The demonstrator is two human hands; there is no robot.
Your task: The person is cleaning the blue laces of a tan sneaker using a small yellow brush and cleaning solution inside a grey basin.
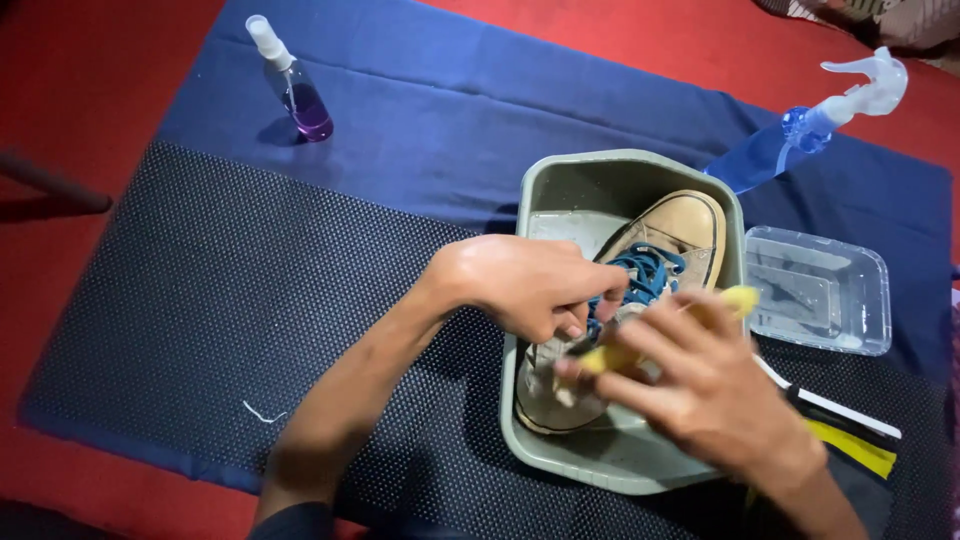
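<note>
Both hands [530, 285] [700, 385] grip the shoe [680, 225], toe seemingly pointing far-right.

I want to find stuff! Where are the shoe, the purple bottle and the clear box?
shoe [690, 222]: head view, tan toe cap.
purple bottle [305, 100]: head view, its lower body.
clear box [868, 300]: head view, right rim.

small spray bottle [292, 82]: clear, purple liquid, far left of blue cloth [450, 110] | big spray bottle [815, 125]: blue, white trigger, far right corner | clear box [818, 290]: right edge (no labels seen)
</note>
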